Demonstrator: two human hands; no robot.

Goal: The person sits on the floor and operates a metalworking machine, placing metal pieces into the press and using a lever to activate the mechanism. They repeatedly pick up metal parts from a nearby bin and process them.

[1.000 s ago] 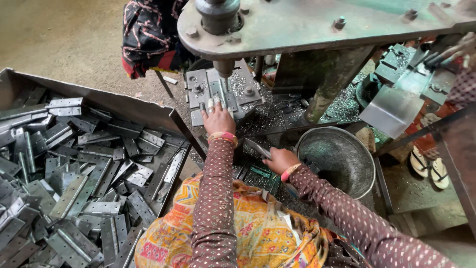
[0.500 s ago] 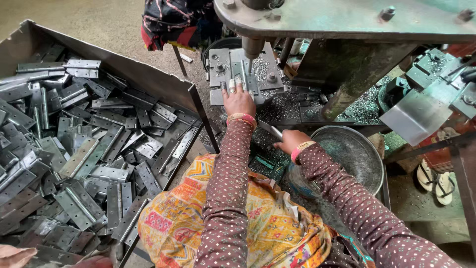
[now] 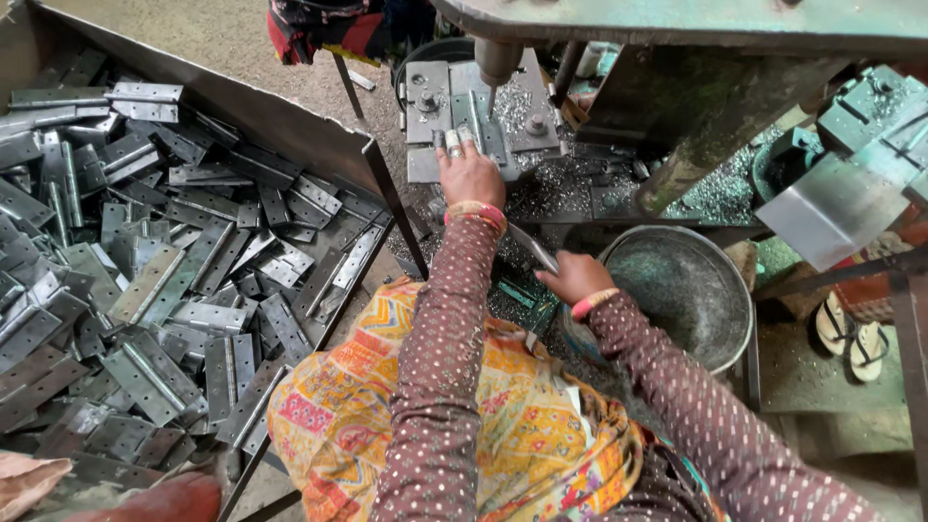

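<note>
My left hand point(image 3: 470, 172) reaches forward onto the drill press table point(image 3: 430, 106), its fingers pressing a grey metal hinge point(image 3: 476, 124) under the drill bit point(image 3: 492, 93). My right hand point(image 3: 574, 276) sits lower, near my lap, holding another flat metal hinge point(image 3: 533, 247) by one end. Both arms wear brown dotted sleeves with bangles at the wrists. Metal shavings point(image 3: 565, 188) cover the press table around the jig.
A big open metal bin point(image 3: 290, 126) on my left holds several loose hinges point(image 3: 164, 280). A round metal basin point(image 3: 677, 290) stands right of my right hand. The green press column point(image 3: 696, 145) rises behind it. Sandals point(image 3: 851, 333) lie at the far right.
The view has shifted left and closer. My left hand stays on the hinge under the drill bit, and my right hand keeps its hinge near the basin.
</note>
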